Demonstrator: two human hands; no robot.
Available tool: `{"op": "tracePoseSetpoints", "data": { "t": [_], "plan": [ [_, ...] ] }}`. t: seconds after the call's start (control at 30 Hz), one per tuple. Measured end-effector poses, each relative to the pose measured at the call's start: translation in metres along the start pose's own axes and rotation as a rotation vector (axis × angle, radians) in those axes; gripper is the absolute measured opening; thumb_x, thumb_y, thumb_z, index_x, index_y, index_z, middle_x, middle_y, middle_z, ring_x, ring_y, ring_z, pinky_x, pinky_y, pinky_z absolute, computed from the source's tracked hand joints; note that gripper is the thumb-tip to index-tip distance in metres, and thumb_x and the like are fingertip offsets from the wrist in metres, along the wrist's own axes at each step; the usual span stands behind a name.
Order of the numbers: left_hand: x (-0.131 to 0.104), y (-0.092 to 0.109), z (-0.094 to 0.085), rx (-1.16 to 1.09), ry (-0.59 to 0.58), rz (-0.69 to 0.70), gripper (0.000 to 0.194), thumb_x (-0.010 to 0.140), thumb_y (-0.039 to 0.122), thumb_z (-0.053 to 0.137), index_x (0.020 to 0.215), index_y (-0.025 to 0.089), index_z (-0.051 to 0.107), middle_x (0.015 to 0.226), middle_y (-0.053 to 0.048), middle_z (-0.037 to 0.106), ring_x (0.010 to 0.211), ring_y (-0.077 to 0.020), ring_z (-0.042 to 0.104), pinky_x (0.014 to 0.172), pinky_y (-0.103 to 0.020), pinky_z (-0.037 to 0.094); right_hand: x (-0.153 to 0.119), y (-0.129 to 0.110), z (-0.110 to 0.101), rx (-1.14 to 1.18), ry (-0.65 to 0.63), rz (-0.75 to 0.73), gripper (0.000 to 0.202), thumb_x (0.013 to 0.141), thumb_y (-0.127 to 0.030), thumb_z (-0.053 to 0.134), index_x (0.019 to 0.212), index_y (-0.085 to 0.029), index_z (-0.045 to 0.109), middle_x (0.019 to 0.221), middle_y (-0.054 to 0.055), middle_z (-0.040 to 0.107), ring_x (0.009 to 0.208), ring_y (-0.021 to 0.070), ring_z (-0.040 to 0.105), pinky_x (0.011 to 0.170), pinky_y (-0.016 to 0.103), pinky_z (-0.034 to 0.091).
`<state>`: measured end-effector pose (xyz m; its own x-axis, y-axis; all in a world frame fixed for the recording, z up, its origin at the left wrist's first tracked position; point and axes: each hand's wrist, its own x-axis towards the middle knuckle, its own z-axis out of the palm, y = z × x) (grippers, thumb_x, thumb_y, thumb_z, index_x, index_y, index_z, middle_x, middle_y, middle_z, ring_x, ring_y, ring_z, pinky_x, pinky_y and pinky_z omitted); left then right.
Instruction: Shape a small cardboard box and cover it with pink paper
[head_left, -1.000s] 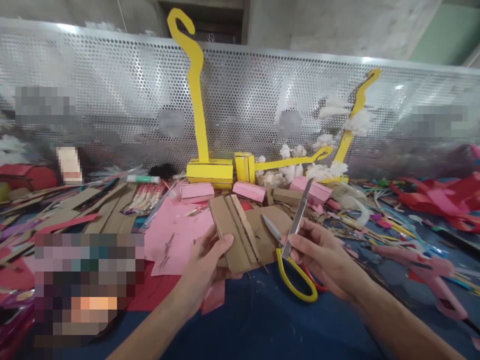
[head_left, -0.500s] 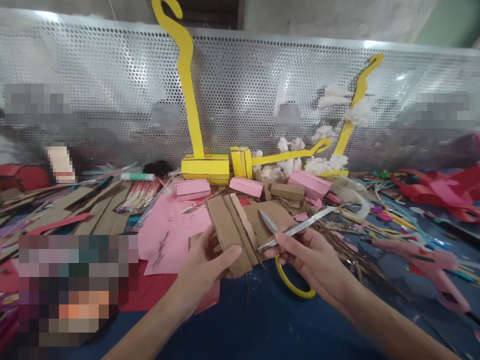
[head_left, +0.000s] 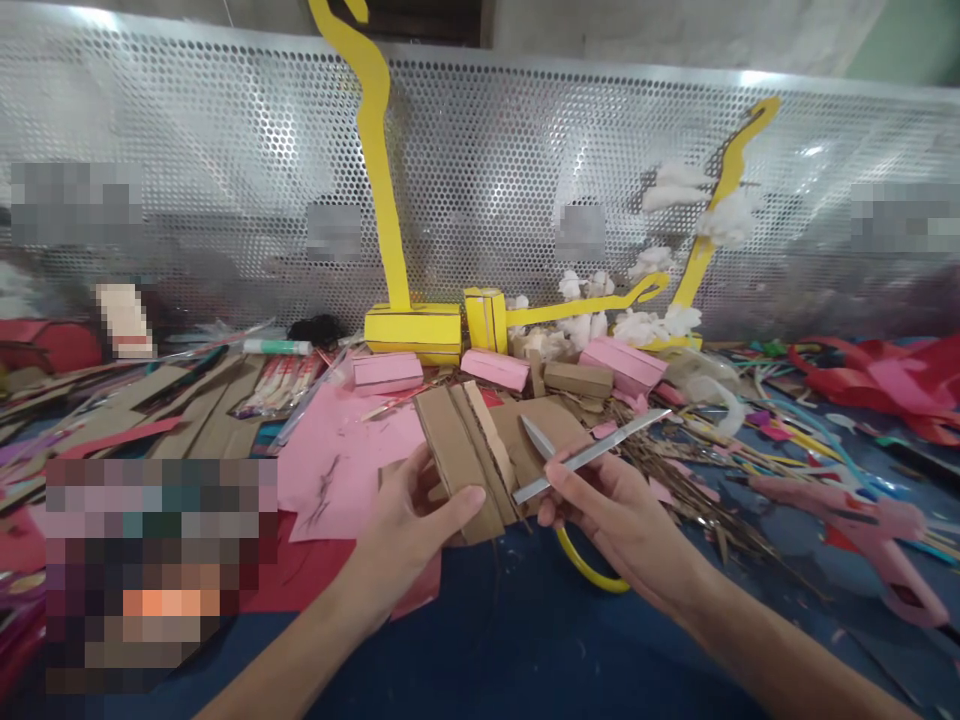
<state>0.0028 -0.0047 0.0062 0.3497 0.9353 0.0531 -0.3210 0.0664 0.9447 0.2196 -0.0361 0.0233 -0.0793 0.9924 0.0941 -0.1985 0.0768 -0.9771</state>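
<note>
At lower centre of the frame, your left hand (head_left: 431, 507) pinches brown cardboard (head_left: 455, 437); just right of it, your right hand (head_left: 613, 508) grips a slanted metal blade (head_left: 606, 449). You seem poised for cutting, which calls for holding the cardboard steady.

The scene is being viewed by a single head-worn camera from behind and above the fingers (head_left: 469, 498) of the left hand (head_left: 420, 515) and right hand (head_left: 619, 500). The view is being directed forward and down; both hands are being shown at close range, the forearms (head_left: 300, 635) being cut off by the lower edge. Well beyond the fingers, a perforated metal panel (head_left: 480, 150) is being faced almost squarely.
</note>
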Motion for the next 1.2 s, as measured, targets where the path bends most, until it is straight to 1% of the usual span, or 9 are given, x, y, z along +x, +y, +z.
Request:
{"op": "tracePoseSetpoints", "data": {
  "t": [0.17, 0.3, 0.47, 0.6, 0.7, 0.87, 1.0, 1.2],
  "plan": [
    [0.0, -0.006, -0.003, -0.015, -0.003, 0.002, 0.065, 0.082, 0.033, 0.084, 0.138, 0.02, 0.053, 0.138, -0.018, 0.066, 0.117, -0.0319, 0.069, 0.093, -0.042, 0.061, 0.0, 0.005, 0.0, -0.033, -0.005, -0.026, 0.032, 0.09, -0.047, 0.076, 0.092, -0.019, 0.06, 0.071, 0.001, 0.073, 0.066, 0.0145, 0.069, 0.063, 0.026, 0.051],
    [-0.001, -0.004, -0.002, -0.012, -0.005, 0.011, 0.064, 0.081, 0.034, 0.084, 0.135, 0.019, 0.055, 0.134, -0.018, 0.068, 0.114, -0.0325, 0.07, 0.088, -0.04, 0.062, 0.0, 0.007, 0.0, -0.048, -0.006, -0.026, 0.033, 0.089, -0.049, 0.076, 0.091, -0.019, 0.061, 0.071, 0.002, 0.073, 0.066, 0.0152, 0.069, 0.062, 0.027, 0.051],
    [0.002, 0.001, -0.003, 0.029, 0.0, -0.022, 0.066, 0.078, 0.036, 0.086, 0.134, 0.02, 0.057, 0.133, -0.018, 0.069, 0.119, -0.034, 0.069, 0.092, -0.042, 0.06, -0.001, 0.004, 0.001, -0.043, 0.006, -0.005, 0.034, 0.087, -0.049, 0.077, 0.09, -0.019, 0.063, 0.071, 0.002, 0.072, 0.066, 0.0158, 0.069, 0.062, 0.027, 0.051],
    [0.004, -0.002, -0.004, 0.029, -0.02, -0.007, 0.066, 0.078, 0.035, 0.086, 0.135, 0.02, 0.059, 0.134, -0.018, 0.069, 0.118, -0.0335, 0.069, 0.094, -0.043, 0.059, -0.001, -0.001, 0.004, 0.04, 0.068, -0.012, 0.035, 0.081, -0.049, 0.083, 0.087, -0.02, 0.063, 0.073, 0.0, 0.07, 0.063, 0.0147, 0.067, 0.063, 0.028, 0.052],
    [0.003, -0.005, -0.003, 0.011, -0.02, -0.013, 0.067, 0.077, 0.036, 0.087, 0.136, 0.02, 0.06, 0.135, -0.018, 0.068, 0.12, -0.0343, 0.068, 0.096, -0.045, 0.058, -0.001, 0.0, 0.004, 0.046, 0.073, -0.005, 0.036, 0.08, -0.049, 0.084, 0.088, -0.02, 0.064, 0.073, 0.0, 0.07, 0.064, 0.0153, 0.068, 0.065, 0.029, 0.053],
    [0.001, -0.006, -0.003, 0.005, -0.038, -0.008, 0.063, 0.079, 0.035, 0.085, 0.135, 0.019, 0.06, 0.135, -0.018, 0.068, 0.119, -0.0336, 0.068, 0.096, -0.044, 0.058, 0.0, 0.008, 0.001, 0.044, 0.034, 0.006, 0.033, 0.085, -0.048, 0.081, 0.09, -0.019, 0.065, 0.076, 0.002, 0.072, 0.066, 0.0149, 0.068, 0.064, 0.027, 0.052],
    [0.0, -0.005, -0.002, 0.023, -0.052, -0.008, 0.062, 0.083, 0.035, 0.082, 0.136, 0.018, 0.057, 0.135, -0.018, 0.068, 0.12, -0.0329, 0.068, 0.097, -0.044, 0.058, 0.0, 0.01, 0.001, 0.001, 0.013, -0.003, 0.032, 0.089, -0.049, 0.076, 0.086, -0.018, 0.067, 0.077, 0.003, 0.072, 0.066, 0.0147, 0.068, 0.062, 0.026, 0.051],
    [0.0, -0.002, 0.0, 0.037, -0.046, -0.009, 0.063, 0.08, 0.037, 0.084, 0.134, 0.018, 0.058, 0.133, -0.018, 0.07, 0.119, -0.0327, 0.068, 0.096, -0.043, 0.058, 0.0, 0.014, 0.002, -0.08, 0.008, -0.014, 0.037, 0.091, -0.053, 0.071, 0.084, -0.016, 0.07, 0.073, 0.005, 0.073, 0.065, 0.0164, 0.068, 0.062, 0.028, 0.051]
  ]
}}
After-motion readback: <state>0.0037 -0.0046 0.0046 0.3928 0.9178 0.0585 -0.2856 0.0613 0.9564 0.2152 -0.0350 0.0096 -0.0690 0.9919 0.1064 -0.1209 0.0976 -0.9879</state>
